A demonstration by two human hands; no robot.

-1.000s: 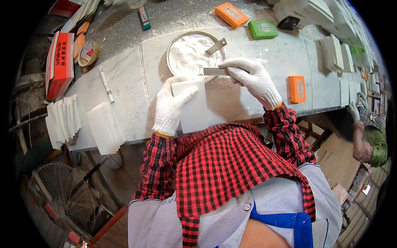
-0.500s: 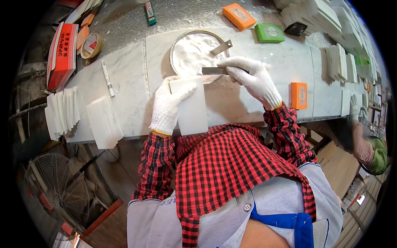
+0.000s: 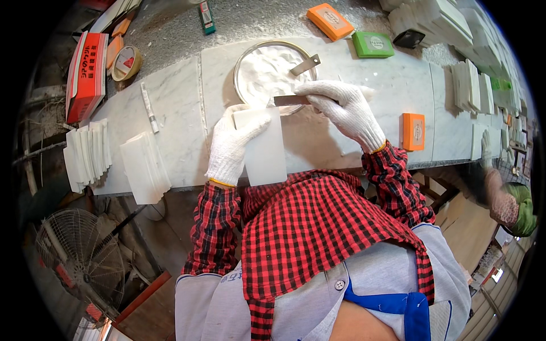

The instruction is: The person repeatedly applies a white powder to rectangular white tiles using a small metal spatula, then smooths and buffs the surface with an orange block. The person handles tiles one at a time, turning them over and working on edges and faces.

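My left hand (image 3: 232, 139), in a white knit glove, grips a white rectangular tile (image 3: 265, 149) by its left side, thumb across its face. In my gloved right hand (image 3: 344, 111) is a flat metal scraper blade (image 3: 290, 100), pinched between thumb and fingers. Its tip is at the tile's far edge, close to the upper right corner; whether they touch I cannot tell. Just beyond both hands stands a round metal-rimmed bowl (image 3: 236, 77) of white powder or paste (image 3: 264, 68). A second metal blade (image 3: 305, 65) rests in it, over the right rim.
Stacked white tiles stand on the left (image 3: 145, 167) and far right (image 3: 466, 85). Around the marble worktop (image 3: 341, 62) lie orange and green boxes (image 3: 372, 44), a tape roll (image 3: 127, 61) and a marker (image 3: 149, 108). A fan (image 3: 79, 267) stands lower left; another person's arm (image 3: 500, 199) is at right.
The scraper blade has shifted slightly left toward the tile's corner, along with my right hand. My left hand and the tile stay almost in place.
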